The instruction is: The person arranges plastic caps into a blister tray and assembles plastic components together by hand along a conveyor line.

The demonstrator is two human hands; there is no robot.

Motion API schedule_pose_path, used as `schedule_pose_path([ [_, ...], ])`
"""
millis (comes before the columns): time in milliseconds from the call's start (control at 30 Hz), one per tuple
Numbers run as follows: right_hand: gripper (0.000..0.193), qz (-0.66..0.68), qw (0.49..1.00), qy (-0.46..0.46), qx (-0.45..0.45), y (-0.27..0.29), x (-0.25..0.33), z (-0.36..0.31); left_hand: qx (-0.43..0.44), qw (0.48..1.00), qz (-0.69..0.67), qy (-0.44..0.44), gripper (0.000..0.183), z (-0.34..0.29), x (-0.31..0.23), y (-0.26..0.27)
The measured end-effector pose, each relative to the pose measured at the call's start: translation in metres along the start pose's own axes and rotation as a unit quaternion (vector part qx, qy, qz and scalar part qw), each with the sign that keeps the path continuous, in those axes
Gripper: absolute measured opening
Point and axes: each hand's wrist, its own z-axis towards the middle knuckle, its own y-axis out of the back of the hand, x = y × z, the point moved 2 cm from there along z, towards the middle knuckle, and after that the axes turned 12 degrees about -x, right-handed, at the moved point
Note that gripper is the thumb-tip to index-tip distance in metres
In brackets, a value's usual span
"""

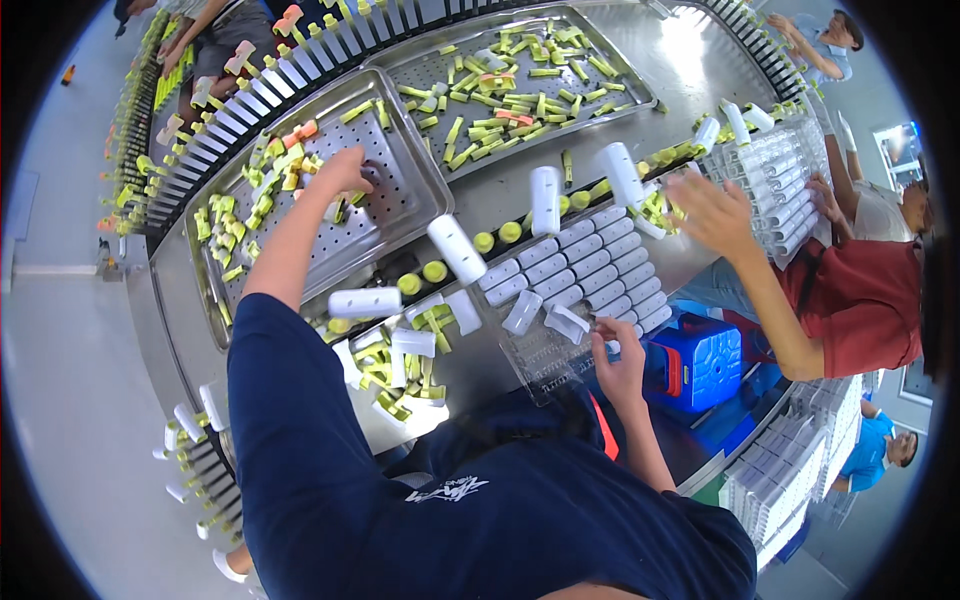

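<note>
My left hand (343, 172) reaches out over a perforated metal tray (395, 180) at the left, fingers apart, with nothing visible in them. Yellow-green plastic pieces (262, 190) and a few orange ones lie in that tray, close to the hand. My right hand (622, 365) is closed at the fingertips on a small white plastic cover, mostly hidden by the fingers. Beside it, a clear plastic tray (545, 375) is partly filled with rows of white covers (595, 265). Two loose covers (568, 323) lie tilted on its near rows.
A second metal tray (640, 75) holds many yellow-green pieces. A conveyor (510, 232) carries white covers across the table. Another person's hand (712, 215) hovers over it at the right. A blue box (700, 365) stands right of my right hand; a pile of yellow-green and white pieces (395, 365) lies nearer.
</note>
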Motion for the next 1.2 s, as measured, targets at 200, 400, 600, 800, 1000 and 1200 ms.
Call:
schedule_pose_path([
  [200, 0.022, 0.002, 0.999, -0.019, 0.031, 0.0, -0.011, 0.001, -0.12, 0.987, -0.099, 0.027, 0.042, 0.04, 0.041, 0.009],
  [400, 0.015, 0.016, 0.999, -0.043, 0.002, 0.005, -0.017, 0.004, -0.213, 0.975, -0.053, 0.044, 0.069, 0.076, 0.056, -0.017],
  [600, 0.014, 0.03, 0.997, -0.061, 0.047, 0.004, -0.014, 0.002, -0.288, 0.949, -0.109, 0.065, 0.064, 0.114, 0.067, -0.052],
  [800, 0.014, 0.025, 0.996, -0.043, 0.077, 0.002, 0.0, 0.007, -0.112, 0.964, -0.203, 0.132, 0.044, 0.094, 0.042, -0.043],
  [1000, 0.016, 0.032, 0.992, 0.064, 0.104, 0.005, 0.032, 0.017, -0.166, 0.876, -0.424, 0.16, 0.033, 0.018, 0.009, 0.036],
  [1200, 0.016, 0.12, 0.986, 0.059, 0.101, -0.002, 0.066, 0.043, -0.244, 0.929, -0.277, -0.033, 0.024, -0.075, -0.045, 0.096],
])
